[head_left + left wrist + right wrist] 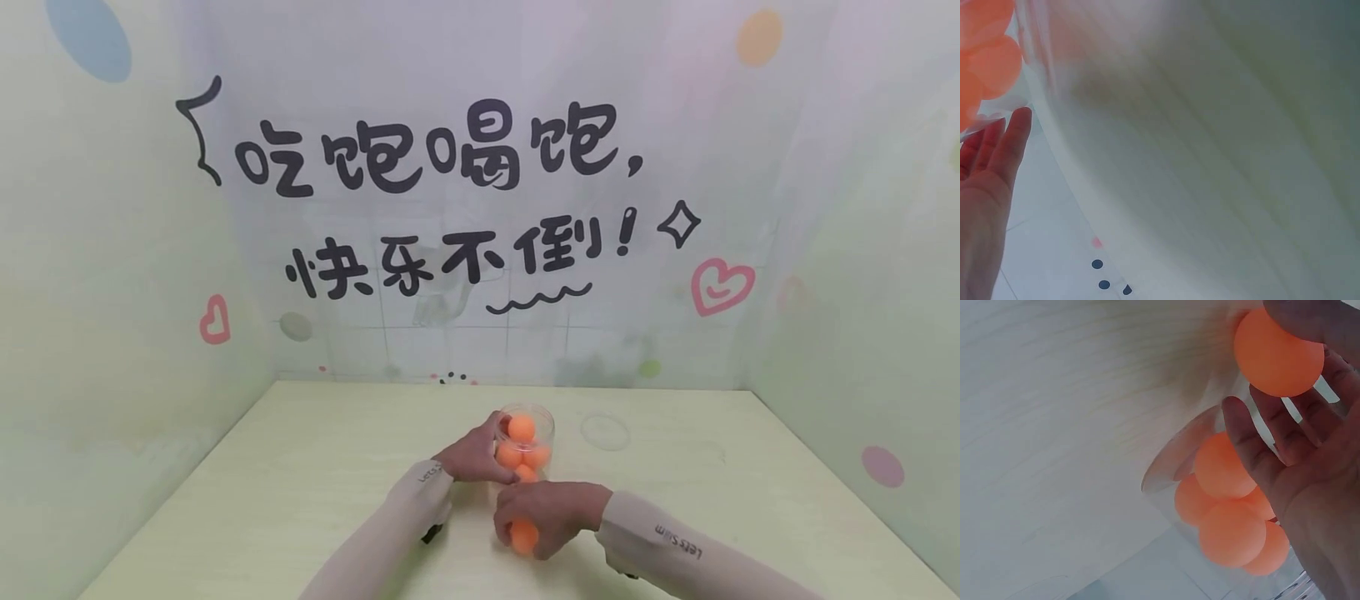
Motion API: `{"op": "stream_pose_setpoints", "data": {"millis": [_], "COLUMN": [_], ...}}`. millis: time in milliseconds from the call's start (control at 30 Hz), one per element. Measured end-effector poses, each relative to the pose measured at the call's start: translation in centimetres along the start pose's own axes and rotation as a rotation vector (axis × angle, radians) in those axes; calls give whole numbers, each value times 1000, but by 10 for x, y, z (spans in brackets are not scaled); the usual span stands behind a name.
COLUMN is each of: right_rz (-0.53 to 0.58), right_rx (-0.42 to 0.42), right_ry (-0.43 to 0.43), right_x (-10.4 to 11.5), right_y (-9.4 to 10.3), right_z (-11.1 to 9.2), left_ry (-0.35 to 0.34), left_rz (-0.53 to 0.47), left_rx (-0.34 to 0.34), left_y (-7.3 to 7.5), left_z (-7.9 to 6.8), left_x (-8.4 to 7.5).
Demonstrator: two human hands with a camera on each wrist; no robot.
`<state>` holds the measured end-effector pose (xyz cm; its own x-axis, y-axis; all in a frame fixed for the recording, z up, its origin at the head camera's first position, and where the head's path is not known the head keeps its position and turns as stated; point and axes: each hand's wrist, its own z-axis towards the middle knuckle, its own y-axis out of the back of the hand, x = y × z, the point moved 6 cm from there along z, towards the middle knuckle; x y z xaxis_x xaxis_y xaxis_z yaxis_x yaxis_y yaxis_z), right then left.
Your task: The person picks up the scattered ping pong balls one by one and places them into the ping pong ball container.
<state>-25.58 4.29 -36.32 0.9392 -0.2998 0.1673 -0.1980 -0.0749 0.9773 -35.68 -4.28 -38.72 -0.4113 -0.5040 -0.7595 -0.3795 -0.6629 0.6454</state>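
Observation:
A clear jar (547, 433) stands upright with its mouth uncovered. Several orange ping-pong balls (1232, 533) are stacked inside it. My left hand (472, 454) holds the jar from the left, fingers at the far side and thumb towards the front. In the left wrist view its fingertips (1020, 119) lie along the clear wall. Just in front of the jar, my right hand (551, 510) grips another orange ball (524, 537) between thumb and fingers, low over the table. From the head camera, this hand covers the lower part of the jar.
A clear round lid (606, 432) lies flat on the pale table (337, 450), right of the jar. Behind the table's back edge rises a printed backdrop (420, 350), with side panels (862, 350) at left and right.

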Motion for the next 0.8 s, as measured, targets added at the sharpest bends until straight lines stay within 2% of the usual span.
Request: {"op": "stream_pose_setpoints", "data": {"millis": [600,800], "right_rz": [9,13], "right_rx": [-16,-3], "right_ry": [23,-6], "right_x": [-2,-3], "right_y": [-5,-5], "right_z": [-5,-8], "left_ry": [17,14], "left_rz": [-9,-6], "left_rx": [4,5], "left_y": [-1,-1], "left_z": [0,2], "left_x": [1,3]}}
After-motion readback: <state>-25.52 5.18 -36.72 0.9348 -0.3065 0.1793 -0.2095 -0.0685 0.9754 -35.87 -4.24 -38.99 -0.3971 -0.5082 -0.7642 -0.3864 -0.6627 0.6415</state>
